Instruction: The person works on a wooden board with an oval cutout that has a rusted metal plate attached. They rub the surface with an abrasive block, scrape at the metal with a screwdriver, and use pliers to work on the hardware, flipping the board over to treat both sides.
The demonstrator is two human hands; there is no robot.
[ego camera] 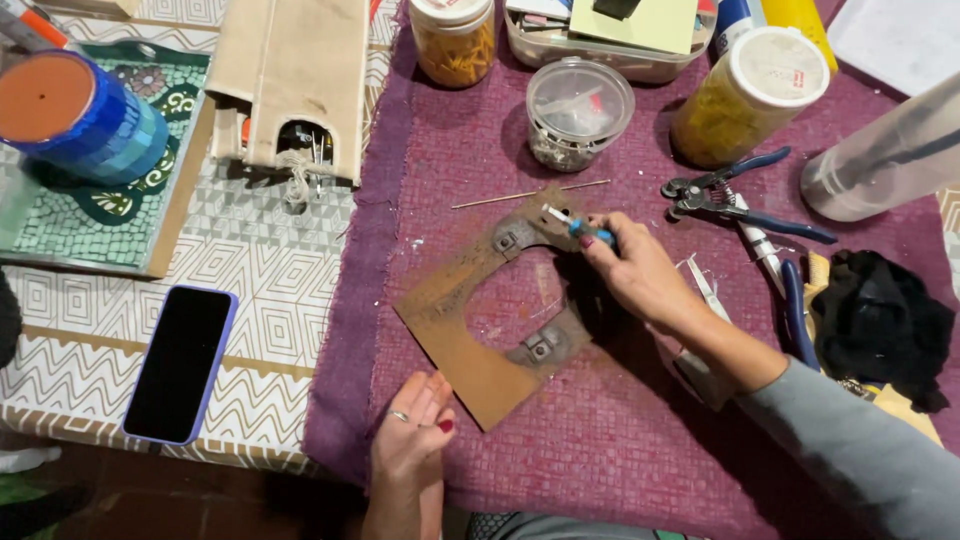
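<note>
Far left: blue mosaic-tiled round container with a terracotta top (75,112) stands on a green patterned mosaic panel (70,215). Below it, dark smartphone in a lilac case (180,362) lies face up on the white geometric-print tablecloth (270,270). Tan wooden block with an arched cutout (295,75) sits at top, string and small metal bits showing in the arch.

Purple woven cloth (620,440) covers the middle and right of the table. On it lies the rusty brown flat C-shaped plate with two metal brackets (470,340), open side facing right. Left hand (412,435) lies flat, fingers together, fingertips touching the plate's lower edge, pressing down, gripping nothing. Thin wooden stick (530,194) lies just above the plate.

Right hand (640,275) pinches a small blue-handled tool with a white tip (578,226), fingers closed tight around the handle, tip touching the plate's upper arm near the upper bracket. Grey sleeve (860,450) runs to lower right.

Top centre: clear round plastic tub with lid holding small metal parts (578,112), a jar of yellow pieces (455,40), a larger yellow-filled jar with white lid (745,95). Right: blue-handled nippers (740,195), a clear plastic bottle lying tilted (880,160), a black crumpled cloth (880,320).
</note>
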